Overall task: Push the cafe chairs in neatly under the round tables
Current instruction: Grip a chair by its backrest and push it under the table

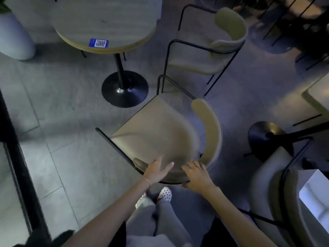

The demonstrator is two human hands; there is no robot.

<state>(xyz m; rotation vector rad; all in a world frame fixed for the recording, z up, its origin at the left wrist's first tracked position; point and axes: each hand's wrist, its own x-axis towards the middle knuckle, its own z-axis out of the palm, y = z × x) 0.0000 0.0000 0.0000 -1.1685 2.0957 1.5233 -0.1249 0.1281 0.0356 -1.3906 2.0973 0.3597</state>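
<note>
A beige cafe chair (156,129) with a black metal frame and a curved backrest stands in front of me, out from the round wooden table (105,24) at upper left. My left hand (156,171) rests on the backrest's left end with fingers spread. My right hand (196,174) curls over the backrest just to its right. A second matching chair (201,59) stands farther off, to the right of the table, also out from it. The table stands on a black pedestal base (124,89).
A large grey planter (13,38) stands at far left. Another pedestal base (267,138) and table corner (318,97) are at right, with a grey chair (270,189) at lower right. A dark frame (16,157) runs along the left edge. My feet (164,193) are behind the chair.
</note>
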